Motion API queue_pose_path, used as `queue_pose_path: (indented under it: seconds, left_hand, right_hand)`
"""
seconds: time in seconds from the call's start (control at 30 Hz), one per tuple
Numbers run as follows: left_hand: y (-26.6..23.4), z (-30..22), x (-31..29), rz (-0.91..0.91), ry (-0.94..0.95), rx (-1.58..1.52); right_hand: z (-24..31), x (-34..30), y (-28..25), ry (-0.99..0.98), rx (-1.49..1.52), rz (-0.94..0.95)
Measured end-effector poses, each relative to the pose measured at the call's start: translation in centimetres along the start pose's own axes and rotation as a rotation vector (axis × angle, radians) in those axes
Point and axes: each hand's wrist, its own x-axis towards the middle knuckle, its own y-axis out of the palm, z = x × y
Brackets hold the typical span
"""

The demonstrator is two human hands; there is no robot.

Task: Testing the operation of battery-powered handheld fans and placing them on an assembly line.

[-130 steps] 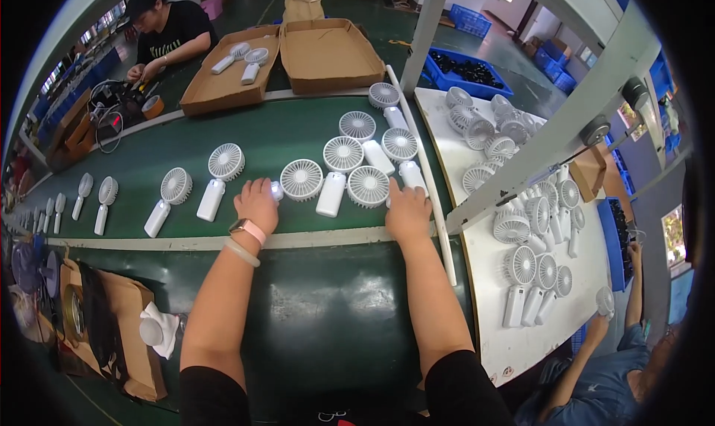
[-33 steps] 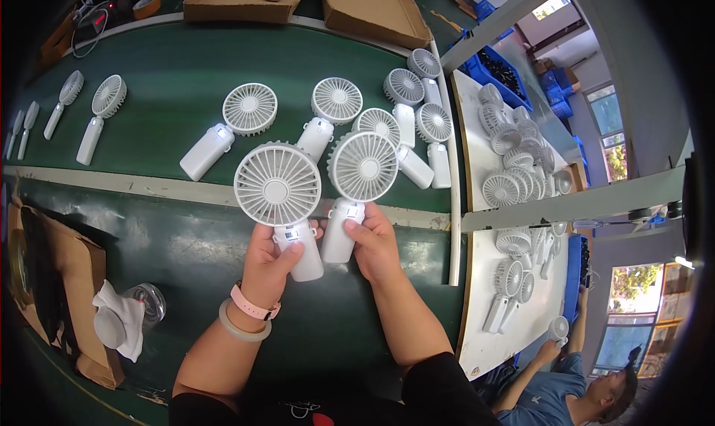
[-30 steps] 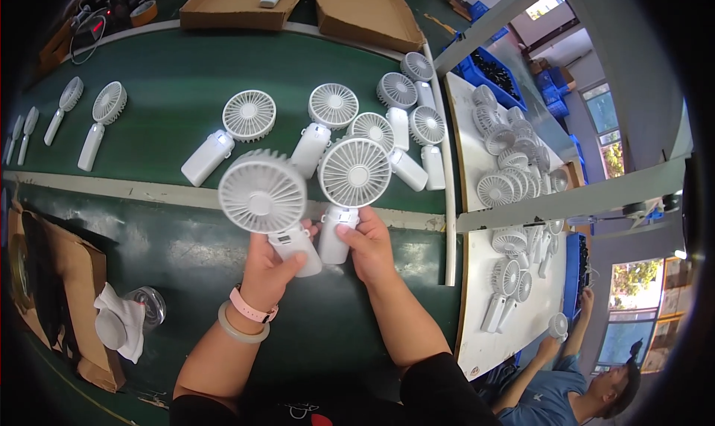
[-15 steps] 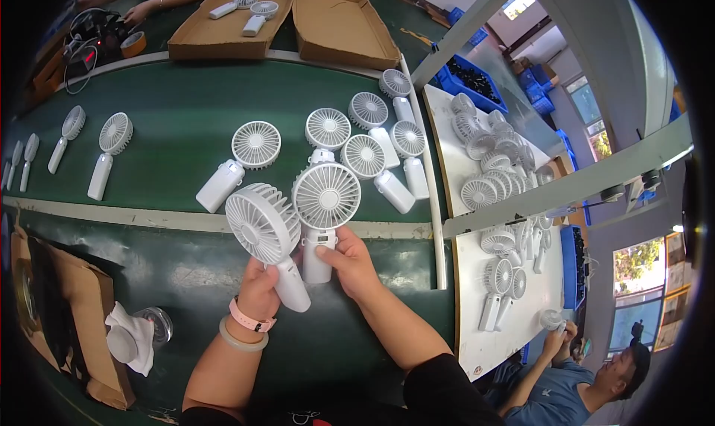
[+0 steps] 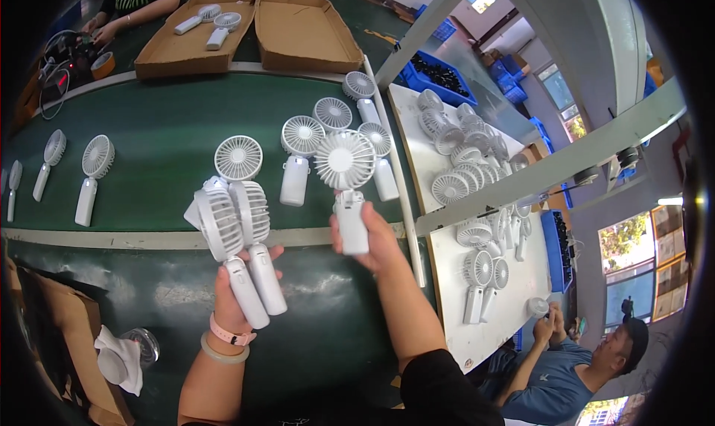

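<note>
My left hand is closed round the handles of two white handheld fans, a nearer one and another pressed side by side. To its right, my right hand grips the handle of a third white handheld fan, its round head upward and overlapping the fans behind. Several similar fans lie on the green work surface beyond my hands, including one just left of the fan in my right hand. Another fan head shows behind the left-hand pair, its handle mostly hidden.
Open cardboard trays stand at the far edge, one holding two fans. A white table on the right carries many fans. A person works beside it; another person's arm shows far left. A cardboard box stands near left.
The fan from my right hand is now in my left hand beside the first. My right hand has reached right and forward and taken hold of another fan. The view has shifted slightly.
</note>
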Motion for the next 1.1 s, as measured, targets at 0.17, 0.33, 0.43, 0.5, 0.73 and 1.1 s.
queue_pose_path:
  seconds: [0.17,0.33,0.43,0.5,0.73,1.1]
  left_hand:
    - [0.7,-0.4,0.0,-0.028,-0.028,-0.042]
    - [0.6,-0.6,0.1,-0.052,0.005,-0.016]
    - [0.8,-0.5,0.1,-0.004,-0.027,-0.068]
    - [1.3,-0.2,-0.1,-0.012,-0.036,-0.050]
    - [1.5,-0.3,0.1,0.035,-0.098,-0.065]
    - [1.5,0.1,-0.2,-0.059,-0.014,0.055]
  right_hand:
    - [-1.6,-1.8,3.5,0.025,0.263,0.199]
    - [-4.2,-2.8,5.4,0.069,0.012,-0.017]
    - [-5.0,-2.5,4.9,0.005,-0.228,-0.019]
    - [-5.4,-2.1,4.6,-0.060,-0.376,-0.050]
    - [-5.6,-1.9,4.3,-0.039,-0.348,-0.006]
    - [-6.2,-1.8,3.8,-0.027,-0.321,0.058]
